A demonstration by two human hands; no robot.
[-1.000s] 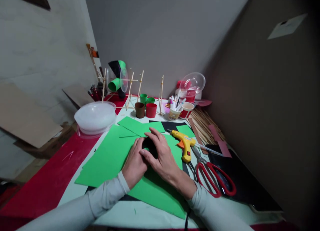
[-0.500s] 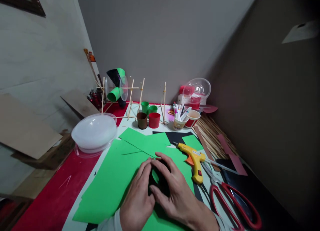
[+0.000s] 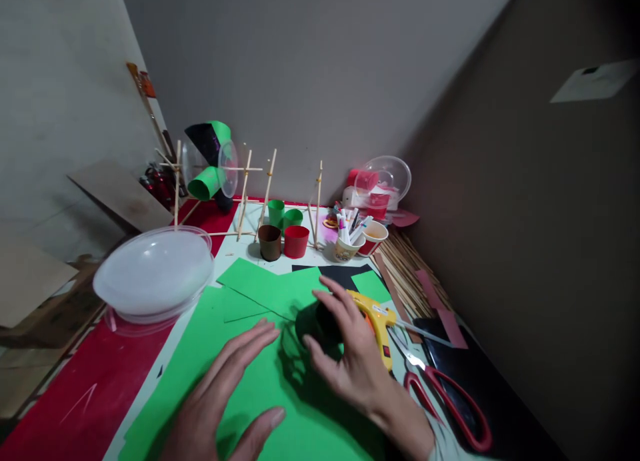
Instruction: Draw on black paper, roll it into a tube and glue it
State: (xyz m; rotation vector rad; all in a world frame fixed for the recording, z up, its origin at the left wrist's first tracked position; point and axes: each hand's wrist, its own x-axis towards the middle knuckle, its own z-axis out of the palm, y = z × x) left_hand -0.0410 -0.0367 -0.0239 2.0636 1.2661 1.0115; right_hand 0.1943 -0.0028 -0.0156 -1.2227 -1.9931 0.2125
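My right hand (image 3: 345,344) curves around a dark, cup-shaped paper roll (image 3: 310,326), its thumb on the near side and fingers over the far side. The roll is in shadow, and the hand partly hides it. Over the green paper sheets (image 3: 200,361) my left hand (image 3: 225,394) is open, fingers and thumb apart, with nothing in it. Just beyond the right hand lies a yellow glue gun (image 3: 383,318), partly covered by that hand. Red-handled scissors (image 3: 457,398) rest to the right of it.
Behind stand a brown cup (image 3: 270,243), a red cup (image 3: 297,242) and two green ones. Stick frames hold a wheel with green and black cups (image 3: 206,182). Plastic lids (image 3: 155,271) lie left. Marker pens (image 3: 353,226) and wooden sticks (image 3: 407,271) are at the right.
My left hand has come off the paper roll, moving left and nearer with its fingers spread. My right hand stays around the roll. The view has shifted a little to the right.
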